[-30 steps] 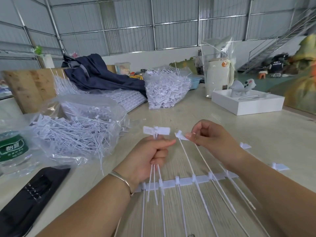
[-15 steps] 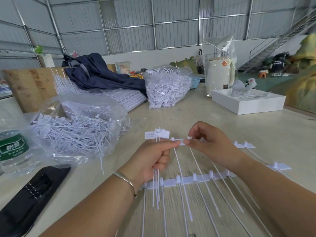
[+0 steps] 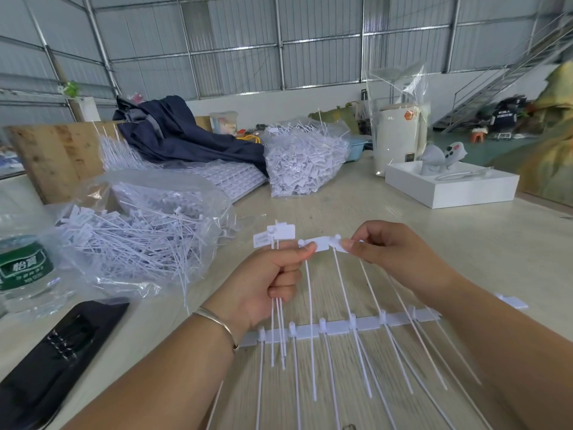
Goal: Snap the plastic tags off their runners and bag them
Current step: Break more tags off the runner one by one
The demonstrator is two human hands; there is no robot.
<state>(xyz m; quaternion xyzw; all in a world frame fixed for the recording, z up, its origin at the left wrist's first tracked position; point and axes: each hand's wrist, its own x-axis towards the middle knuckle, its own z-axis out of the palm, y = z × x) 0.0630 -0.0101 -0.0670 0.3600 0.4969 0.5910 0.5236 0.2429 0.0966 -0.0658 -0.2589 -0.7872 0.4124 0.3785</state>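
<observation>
The left hand clenches a bundle of loose white plastic tags and pinches a flat white tag strip; the right hand pinches its other end.

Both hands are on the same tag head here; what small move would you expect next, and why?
Probably a short twist or bend to snap the joint. The left hand, already holding loose tags, pinches one tag head; the right hand pinches the adjoining head. The two still look joined, their tails hanging over the runner.
</observation>
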